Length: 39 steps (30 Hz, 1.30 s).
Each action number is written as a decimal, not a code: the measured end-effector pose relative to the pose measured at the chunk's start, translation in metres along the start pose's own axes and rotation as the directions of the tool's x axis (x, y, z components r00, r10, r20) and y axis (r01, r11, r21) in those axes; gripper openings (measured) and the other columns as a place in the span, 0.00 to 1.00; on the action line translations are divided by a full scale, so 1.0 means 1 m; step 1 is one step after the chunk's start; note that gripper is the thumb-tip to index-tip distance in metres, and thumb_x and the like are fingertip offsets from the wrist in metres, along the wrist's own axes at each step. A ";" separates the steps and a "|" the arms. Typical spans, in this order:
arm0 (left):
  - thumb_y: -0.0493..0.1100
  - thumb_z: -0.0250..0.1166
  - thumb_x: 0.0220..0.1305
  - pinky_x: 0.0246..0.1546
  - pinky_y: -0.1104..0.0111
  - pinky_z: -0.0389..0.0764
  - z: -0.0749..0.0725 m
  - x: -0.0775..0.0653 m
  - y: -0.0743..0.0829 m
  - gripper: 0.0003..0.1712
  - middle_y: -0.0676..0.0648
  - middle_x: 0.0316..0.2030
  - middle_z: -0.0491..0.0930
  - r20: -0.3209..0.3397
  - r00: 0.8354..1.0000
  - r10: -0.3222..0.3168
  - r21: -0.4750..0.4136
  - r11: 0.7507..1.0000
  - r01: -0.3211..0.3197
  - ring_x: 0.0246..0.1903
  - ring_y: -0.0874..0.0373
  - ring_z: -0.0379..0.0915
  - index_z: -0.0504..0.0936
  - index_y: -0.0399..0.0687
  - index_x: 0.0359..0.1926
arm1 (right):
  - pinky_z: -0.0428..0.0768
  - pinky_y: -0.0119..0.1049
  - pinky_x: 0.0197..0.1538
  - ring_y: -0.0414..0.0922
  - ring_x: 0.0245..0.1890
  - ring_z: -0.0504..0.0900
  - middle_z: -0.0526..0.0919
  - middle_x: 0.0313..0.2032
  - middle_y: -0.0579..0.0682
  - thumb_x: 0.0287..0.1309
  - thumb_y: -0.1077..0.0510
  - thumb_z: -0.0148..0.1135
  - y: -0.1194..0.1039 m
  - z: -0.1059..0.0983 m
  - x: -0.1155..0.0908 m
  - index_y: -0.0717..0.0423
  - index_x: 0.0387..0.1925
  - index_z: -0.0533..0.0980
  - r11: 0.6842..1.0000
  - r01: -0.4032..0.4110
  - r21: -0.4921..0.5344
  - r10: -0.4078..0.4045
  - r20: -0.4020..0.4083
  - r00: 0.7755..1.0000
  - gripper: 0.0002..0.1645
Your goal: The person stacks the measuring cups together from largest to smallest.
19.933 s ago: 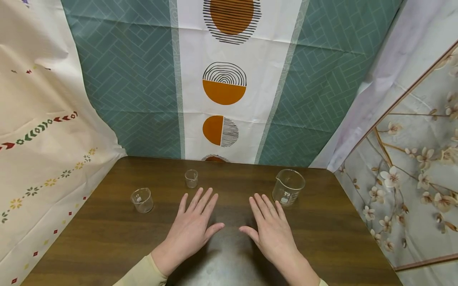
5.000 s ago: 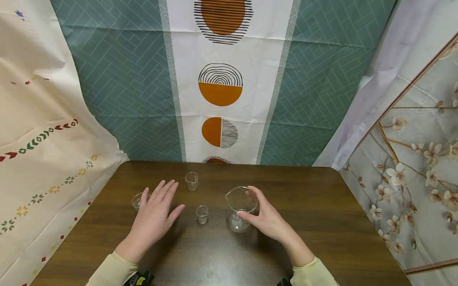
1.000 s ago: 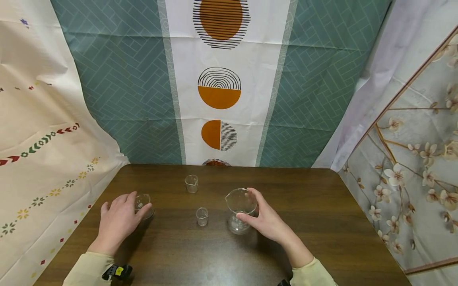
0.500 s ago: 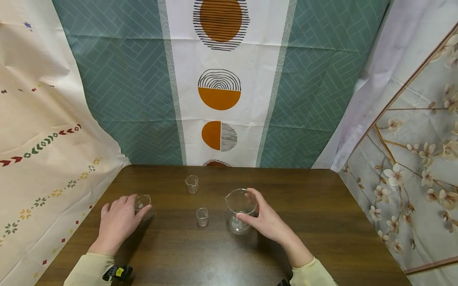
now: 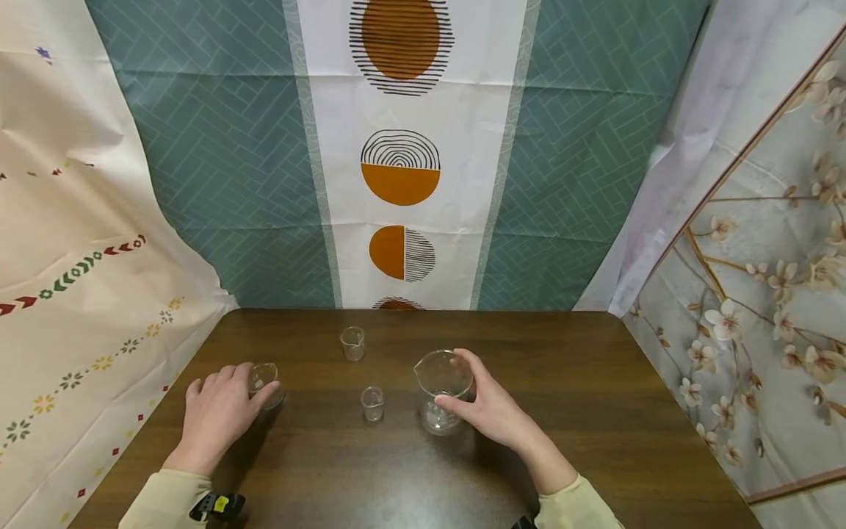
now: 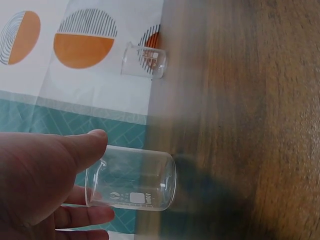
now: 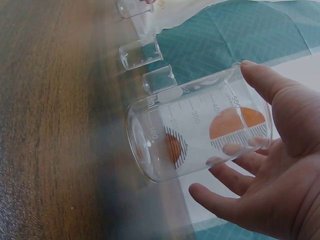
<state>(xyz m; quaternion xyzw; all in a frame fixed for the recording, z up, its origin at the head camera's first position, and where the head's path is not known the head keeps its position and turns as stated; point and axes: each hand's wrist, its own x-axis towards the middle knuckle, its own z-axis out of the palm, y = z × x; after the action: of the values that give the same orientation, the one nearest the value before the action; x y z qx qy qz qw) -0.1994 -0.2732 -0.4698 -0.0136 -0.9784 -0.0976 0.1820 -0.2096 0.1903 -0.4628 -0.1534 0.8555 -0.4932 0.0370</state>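
Note:
My left hand (image 5: 218, 419) grips a clear glass beaker (image 5: 269, 393) at the table's left side, thumb and fingers at its rim. In the left wrist view this beaker (image 6: 132, 180) bears a white 100 ml marking. My right hand (image 5: 492, 411) holds a larger glass beaker (image 5: 436, 422) right of the middle, thumb on the near side of the rim. Its printed scale reads up to 500 in the right wrist view, where the beaker (image 7: 195, 125) looks clear inside. Both beakers appear upright on the table.
Between the hands a tiny beaker (image 5: 373, 404) stands on the brown table (image 5: 357, 477). Farther back is another small beaker (image 5: 353, 344). A patterned cloth (image 5: 410, 95) hangs behind the table, with a cream cloth (image 5: 66, 220) left and a floral one (image 5: 760, 330) right.
Since five seconds ago my left hand has moved left and taken hold of the beaker there. The large beaker stood farther right in the oldest frame. Over the last second both hands stay still.

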 end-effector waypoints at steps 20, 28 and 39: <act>0.63 0.77 0.68 0.55 0.28 0.69 0.004 -0.001 -0.001 0.37 0.36 0.35 0.85 -0.011 1.000 0.004 -0.012 1.000 -0.004 0.39 0.30 0.82 0.85 0.30 0.50 | 0.77 0.58 0.67 0.55 0.66 0.79 0.73 0.76 0.44 0.65 0.38 0.80 0.001 0.001 -0.001 0.42 0.84 0.60 1.000 -0.013 0.001 0.013 0.000 1.000 0.55; 0.62 0.80 0.66 0.56 0.27 0.69 0.003 0.003 0.004 0.36 0.40 0.32 0.84 -0.061 0.998 0.023 -0.027 0.999 -0.025 0.36 0.32 0.82 0.84 0.31 0.48 | 0.74 0.60 0.72 0.56 0.72 0.76 0.73 0.76 0.45 0.65 0.39 0.81 0.000 -0.001 0.001 0.42 0.84 0.60 1.000 -0.011 0.007 0.011 0.000 1.000 0.55; 0.60 0.81 0.65 0.56 0.26 0.68 0.001 0.005 0.011 0.34 0.44 0.29 0.82 -0.090 0.995 0.034 -0.068 0.997 -0.041 0.36 0.32 0.81 0.83 0.33 0.47 | 0.75 0.60 0.71 0.57 0.71 0.77 0.73 0.76 0.45 0.66 0.39 0.80 0.001 -0.001 0.001 0.40 0.84 0.60 1.000 -0.012 0.012 0.012 0.005 1.000 0.55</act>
<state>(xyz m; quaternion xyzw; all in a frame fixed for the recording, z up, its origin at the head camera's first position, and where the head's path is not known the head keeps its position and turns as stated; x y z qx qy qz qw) -0.2041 -0.2628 -0.4668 -0.0339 -0.9649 -0.1286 0.2265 -0.2111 0.1912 -0.4626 -0.1493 0.8534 -0.4976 0.0427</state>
